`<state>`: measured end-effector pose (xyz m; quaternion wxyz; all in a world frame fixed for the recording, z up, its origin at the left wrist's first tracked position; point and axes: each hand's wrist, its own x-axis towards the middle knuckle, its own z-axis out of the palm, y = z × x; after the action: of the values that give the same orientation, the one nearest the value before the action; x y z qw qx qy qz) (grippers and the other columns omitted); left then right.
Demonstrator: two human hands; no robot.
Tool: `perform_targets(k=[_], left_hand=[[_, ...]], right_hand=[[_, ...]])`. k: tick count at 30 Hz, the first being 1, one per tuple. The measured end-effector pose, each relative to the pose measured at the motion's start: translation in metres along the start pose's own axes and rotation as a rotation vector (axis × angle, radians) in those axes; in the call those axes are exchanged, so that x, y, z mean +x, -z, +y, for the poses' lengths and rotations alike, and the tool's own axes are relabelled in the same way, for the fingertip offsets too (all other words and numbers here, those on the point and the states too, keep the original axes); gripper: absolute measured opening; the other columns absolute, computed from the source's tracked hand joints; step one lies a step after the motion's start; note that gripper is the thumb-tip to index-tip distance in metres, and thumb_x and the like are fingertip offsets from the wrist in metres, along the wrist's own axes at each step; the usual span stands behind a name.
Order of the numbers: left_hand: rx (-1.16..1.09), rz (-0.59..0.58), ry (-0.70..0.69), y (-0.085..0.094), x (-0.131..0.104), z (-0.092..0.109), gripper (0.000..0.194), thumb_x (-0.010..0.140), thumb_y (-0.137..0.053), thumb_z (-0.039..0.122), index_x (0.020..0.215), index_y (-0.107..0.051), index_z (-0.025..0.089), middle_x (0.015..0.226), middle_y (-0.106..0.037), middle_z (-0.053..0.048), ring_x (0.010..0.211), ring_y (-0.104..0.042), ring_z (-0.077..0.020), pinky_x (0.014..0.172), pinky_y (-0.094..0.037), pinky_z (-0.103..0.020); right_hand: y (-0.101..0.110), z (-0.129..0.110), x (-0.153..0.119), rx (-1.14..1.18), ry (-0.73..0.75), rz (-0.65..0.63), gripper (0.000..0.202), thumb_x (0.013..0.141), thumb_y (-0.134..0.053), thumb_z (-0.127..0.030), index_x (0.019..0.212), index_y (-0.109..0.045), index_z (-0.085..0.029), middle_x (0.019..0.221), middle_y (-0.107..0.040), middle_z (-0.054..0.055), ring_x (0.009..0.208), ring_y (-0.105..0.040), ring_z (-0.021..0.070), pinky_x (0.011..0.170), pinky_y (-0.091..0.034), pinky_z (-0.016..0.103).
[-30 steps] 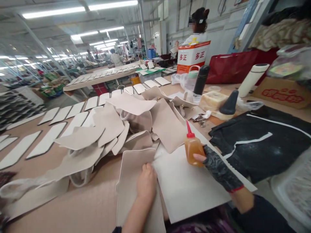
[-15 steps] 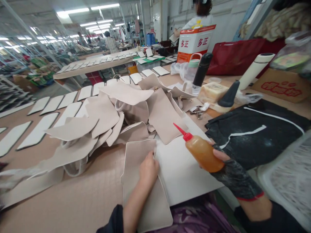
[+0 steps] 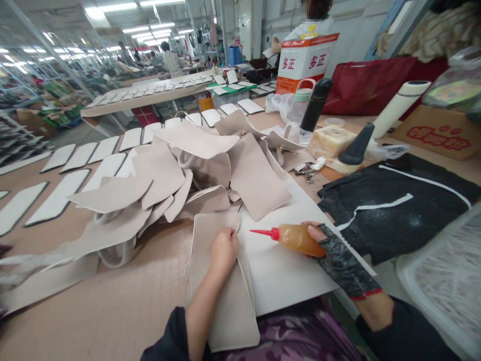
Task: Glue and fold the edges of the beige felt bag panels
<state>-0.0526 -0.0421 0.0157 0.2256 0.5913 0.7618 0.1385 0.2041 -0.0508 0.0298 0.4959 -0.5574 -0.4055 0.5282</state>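
My left hand [image 3: 224, 250] is closed on the right edge of a beige leather-like panel [image 3: 229, 321], with the fingertips tucked out of sight at the edge. That edge stands slightly parted from a layer beneath it. In my right hand [image 3: 319, 238], which wears a dark fingerless sleeve with a red hem, lies a squeeze bottle [image 3: 298, 239] of amber liquid, probably glue. Its red nozzle points left toward the panel and does not touch it. Under the bottle is a white board [image 3: 278, 281]. A pile of beige pieces [image 3: 161, 170] lies just beyond my left hand.
Rows of white panels [image 3: 60, 195] cover the table's far left. At right are a black cloth [image 3: 398, 215], a plastic tub [image 3: 443, 281], a black cone-shaped tool [image 3: 356, 145], a block [image 3: 330, 140], a black flask [image 3: 315, 105] and a white flask [image 3: 402, 108]. A person works behind a large tin [image 3: 306, 60].
My right hand has moved down and left, tipping the bottle from a raised slant to nearly level. My left hand has shifted slightly left and up along the panel's edge, still closed.
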Motion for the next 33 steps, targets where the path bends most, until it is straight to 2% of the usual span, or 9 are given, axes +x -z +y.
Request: perform_targets(k=[4, 7, 14, 22, 28, 33], left_hand=[[-0.138, -0.007, -0.005, -0.003, 0.006, -0.009, 0.021, 0.082, -0.046, 0.013, 0.087, -0.066, 0.015, 0.087, -0.07, -0.007, 0.083, -0.063, -0.0174, 0.069, -0.043, -0.023], [-0.201, -0.006, -0.001, -0.004, 0.007, -0.012, 0.022, 0.081, -0.046, 0.012, 0.085, -0.067, 0.014, 0.082, -0.07, -0.007, 0.079, -0.063, -0.017, 0.068, -0.042, -0.023], [-0.269, 0.002, -0.002, -0.008, 0.009, -0.015, 0.02, 0.08, -0.047, 0.013, 0.085, -0.066, 0.013, 0.082, -0.07, -0.007, 0.076, -0.062, -0.0166, 0.067, -0.042, -0.024], [-0.282, 0.006, 0.006, -0.01, 0.009, -0.015, 0.02, 0.08, -0.048, 0.015, 0.087, -0.066, 0.014, 0.084, -0.07, -0.007, 0.079, -0.063, -0.0169, 0.068, -0.043, -0.024], [-0.288, 0.011, 0.002, -0.01, 0.007, -0.015, 0.019, 0.081, -0.049, 0.018, 0.086, -0.067, 0.014, 0.084, -0.07, -0.007, 0.077, -0.062, -0.0167, 0.068, -0.043, -0.024], [-0.292, 0.012, 0.007, -0.011, 0.007, -0.014, 0.019, 0.081, -0.049, 0.019, 0.087, -0.067, 0.014, 0.08, -0.069, -0.006, 0.074, -0.061, -0.0165, 0.066, -0.043, -0.025]], right_hand=[[-0.01, 0.012, 0.009, -0.212, 0.141, 0.034, 0.036, 0.076, -0.06, -0.051, 0.097, -0.059, -0.022, 0.099, -0.062, 0.007, 0.094, -0.057, 0.026, 0.087, -0.046, 0.042], [-0.019, 0.012, 0.016, -0.34, 0.238, 0.051, 0.04, 0.074, -0.059, -0.056, 0.095, -0.057, -0.021, 0.094, -0.06, 0.007, 0.089, -0.057, 0.0254, 0.087, -0.045, 0.044], [-0.041, -0.002, 0.029, -0.465, 0.412, 0.066, 0.041, 0.076, -0.054, -0.058, 0.091, -0.055, -0.021, 0.089, -0.059, 0.008, 0.083, -0.057, 0.0249, 0.082, -0.047, 0.043], [-0.052, -0.011, 0.044, -0.594, 0.479, 0.111, 0.032, 0.075, -0.05, -0.053, 0.085, -0.054, -0.023, 0.085, -0.06, 0.008, 0.082, -0.057, 0.0258, 0.082, -0.048, 0.044], [-0.054, -0.013, 0.051, -0.666, 0.485, 0.094, 0.039, 0.074, -0.046, -0.058, 0.085, -0.054, -0.022, 0.084, -0.06, 0.01, 0.081, -0.057, 0.0264, 0.081, -0.048, 0.046], [-0.053, -0.012, 0.054, -0.713, 0.495, 0.106, 0.035, 0.075, -0.05, -0.054, 0.086, -0.055, -0.021, 0.086, -0.06, 0.01, 0.082, -0.056, 0.0256, 0.082, -0.047, 0.043]])
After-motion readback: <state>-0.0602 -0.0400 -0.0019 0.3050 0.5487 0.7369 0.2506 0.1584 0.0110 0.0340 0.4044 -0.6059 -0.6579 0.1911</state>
